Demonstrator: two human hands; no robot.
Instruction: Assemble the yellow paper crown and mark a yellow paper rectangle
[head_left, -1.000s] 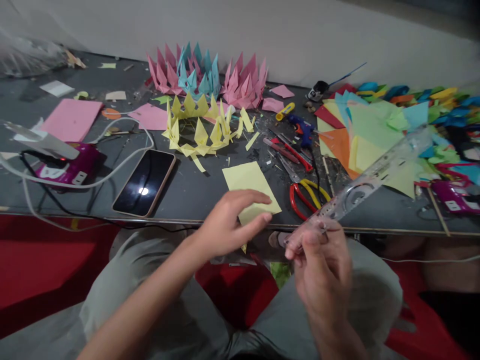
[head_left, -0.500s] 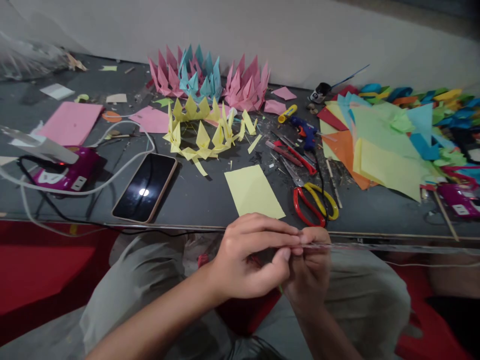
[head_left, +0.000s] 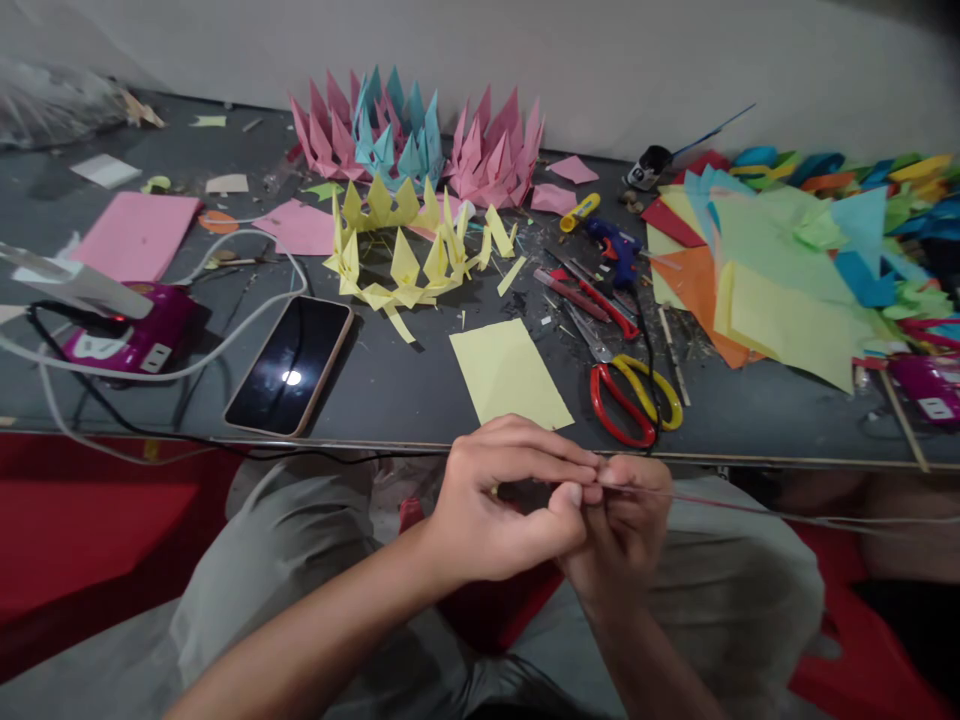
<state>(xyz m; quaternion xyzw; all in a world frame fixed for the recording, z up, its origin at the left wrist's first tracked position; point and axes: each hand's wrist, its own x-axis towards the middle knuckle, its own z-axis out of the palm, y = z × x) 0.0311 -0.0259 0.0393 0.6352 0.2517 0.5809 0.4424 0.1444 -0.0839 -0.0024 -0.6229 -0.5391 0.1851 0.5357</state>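
My left hand [head_left: 510,505] pinches the end of a thin pale strand [head_left: 720,503] between thumb and fingers, just past the table's front edge. Fingertips touching it, my right hand [head_left: 626,510] is closed on the same strand, which stretches away to the right. What lies between the fingertips is too small to make out. A light yellow paper sheet [head_left: 511,375] rests on the table just beyond my hands. Behind it stands a ring of folded yellow paper points [head_left: 405,265]. Scissors [head_left: 626,390] with red and yellow handles lie to the right of the sheet.
A phone [head_left: 291,365] and a purple power socket [head_left: 131,330] with cables are on the left. Pink and blue folded paper pieces [head_left: 495,150] stand at the back. A blue glue gun [head_left: 615,250], red-handled pliers [head_left: 600,295] and stacked coloured paper [head_left: 787,290] are on the right.
The strand now slopes down slightly to the right, where it ran nearly level before. My right hand has shifted slightly right. The view has moved a little.
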